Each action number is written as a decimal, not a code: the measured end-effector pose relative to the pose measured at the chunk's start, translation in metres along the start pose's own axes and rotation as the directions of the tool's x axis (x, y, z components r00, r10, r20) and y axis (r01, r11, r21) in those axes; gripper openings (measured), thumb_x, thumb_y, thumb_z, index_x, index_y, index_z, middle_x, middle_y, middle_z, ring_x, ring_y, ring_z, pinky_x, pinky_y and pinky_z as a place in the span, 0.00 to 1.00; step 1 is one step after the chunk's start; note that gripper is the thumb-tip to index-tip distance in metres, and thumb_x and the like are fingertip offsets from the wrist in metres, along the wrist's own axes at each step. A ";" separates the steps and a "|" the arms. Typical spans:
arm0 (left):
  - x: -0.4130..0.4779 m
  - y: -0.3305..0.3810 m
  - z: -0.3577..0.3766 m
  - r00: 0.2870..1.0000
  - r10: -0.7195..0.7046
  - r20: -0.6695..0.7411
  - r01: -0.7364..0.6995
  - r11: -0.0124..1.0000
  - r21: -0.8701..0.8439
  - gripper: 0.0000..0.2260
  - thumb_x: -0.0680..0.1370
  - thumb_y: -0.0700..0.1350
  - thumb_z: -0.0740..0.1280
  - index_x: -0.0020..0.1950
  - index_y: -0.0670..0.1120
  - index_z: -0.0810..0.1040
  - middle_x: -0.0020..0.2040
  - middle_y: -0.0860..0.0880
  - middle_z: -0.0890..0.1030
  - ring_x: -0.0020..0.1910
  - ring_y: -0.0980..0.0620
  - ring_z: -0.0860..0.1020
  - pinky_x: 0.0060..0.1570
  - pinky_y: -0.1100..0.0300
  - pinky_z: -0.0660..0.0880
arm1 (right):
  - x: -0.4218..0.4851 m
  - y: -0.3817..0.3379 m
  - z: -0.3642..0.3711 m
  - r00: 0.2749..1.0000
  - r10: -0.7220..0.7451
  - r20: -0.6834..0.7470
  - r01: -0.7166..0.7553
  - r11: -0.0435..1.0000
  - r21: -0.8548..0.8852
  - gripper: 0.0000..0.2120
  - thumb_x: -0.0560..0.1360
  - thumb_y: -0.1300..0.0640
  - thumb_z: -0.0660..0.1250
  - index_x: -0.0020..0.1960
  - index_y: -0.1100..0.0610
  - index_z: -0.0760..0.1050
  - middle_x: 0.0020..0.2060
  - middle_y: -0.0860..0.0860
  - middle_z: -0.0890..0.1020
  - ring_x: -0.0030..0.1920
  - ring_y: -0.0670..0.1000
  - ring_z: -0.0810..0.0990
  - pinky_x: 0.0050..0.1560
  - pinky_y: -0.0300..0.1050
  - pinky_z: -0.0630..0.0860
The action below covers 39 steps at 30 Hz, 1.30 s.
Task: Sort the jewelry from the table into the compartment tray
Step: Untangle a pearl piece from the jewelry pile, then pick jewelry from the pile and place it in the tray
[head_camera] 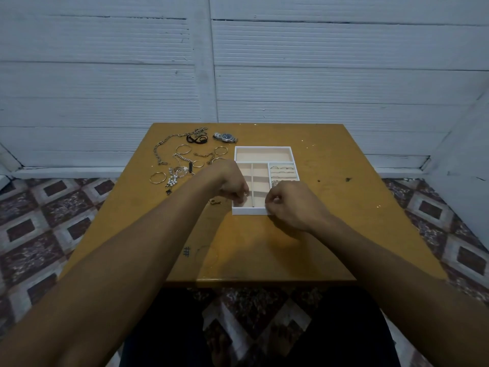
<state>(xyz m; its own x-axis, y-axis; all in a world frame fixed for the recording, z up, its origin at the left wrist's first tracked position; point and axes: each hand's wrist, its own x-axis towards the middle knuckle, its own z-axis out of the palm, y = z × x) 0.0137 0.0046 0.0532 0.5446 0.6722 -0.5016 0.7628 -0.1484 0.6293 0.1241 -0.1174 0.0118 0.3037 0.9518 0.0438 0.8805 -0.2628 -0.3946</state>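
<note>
The white compartment tray [248,211] with beige lining sits mid-table; several rings [281,169] stand in its right ring slots. My left hand [232,188] hovers over the tray's front left corner, its curled fingers pinching a small shiny jewelry piece [246,194]. My right hand [291,203] covers the tray's front right corner with its fingers curled; what they hold is hidden. Loose jewelry lies left of the tray: chains [161,147], hoop earrings [158,178], a pearl cluster [173,180], a wristwatch [226,137]. A small gold piece [214,202] lies just left of the tray.
A black band [197,139] lies near the watch at the table's far edge. The wooden table [264,255] is bare between the tray and its near edge. A white panelled wall stands behind, and patterned floor tiles lie on both sides.
</note>
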 end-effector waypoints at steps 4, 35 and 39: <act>0.004 0.000 0.000 1.000 0.021 0.011 -0.022 0.999 0.033 0.08 0.77 0.34 0.66 0.55 0.36 0.81 0.50 0.45 0.83 0.45 0.51 0.82 0.49 0.59 0.81 | -0.001 0.000 0.003 1.000 -0.027 0.005 0.027 0.999 -0.018 0.08 0.76 0.57 0.66 0.50 0.55 0.84 0.51 0.51 0.83 0.50 0.50 0.78 0.49 0.45 0.75; -0.049 -0.117 -0.031 0.975 0.017 -0.221 -0.197 0.523 -0.829 0.11 0.80 0.41 0.64 0.62 0.41 0.77 0.50 0.45 0.83 0.45 0.49 0.82 0.38 0.60 0.81 | 0.026 -0.040 0.005 0.989 -0.141 0.044 0.128 0.964 0.231 0.05 0.75 0.57 0.69 0.47 0.52 0.84 0.44 0.44 0.82 0.43 0.43 0.79 0.46 0.42 0.76; -0.049 -0.126 -0.018 0.982 -0.047 -0.185 -0.160 0.331 -0.930 0.12 0.79 0.43 0.65 0.62 0.41 0.76 0.53 0.43 0.83 0.53 0.45 0.82 0.42 0.58 0.80 | 0.039 -0.054 0.007 0.988 -0.146 0.041 0.135 0.971 0.196 0.05 0.75 0.57 0.69 0.47 0.52 0.83 0.44 0.44 0.82 0.44 0.45 0.78 0.47 0.45 0.76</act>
<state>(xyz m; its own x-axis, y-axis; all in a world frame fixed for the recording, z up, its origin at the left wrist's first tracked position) -0.1154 0.0037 0.0089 0.4338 0.8013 -0.4119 -0.1589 0.5180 0.8405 0.0864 -0.0654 0.0285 0.1571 0.9855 0.0635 0.8250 -0.0956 -0.5570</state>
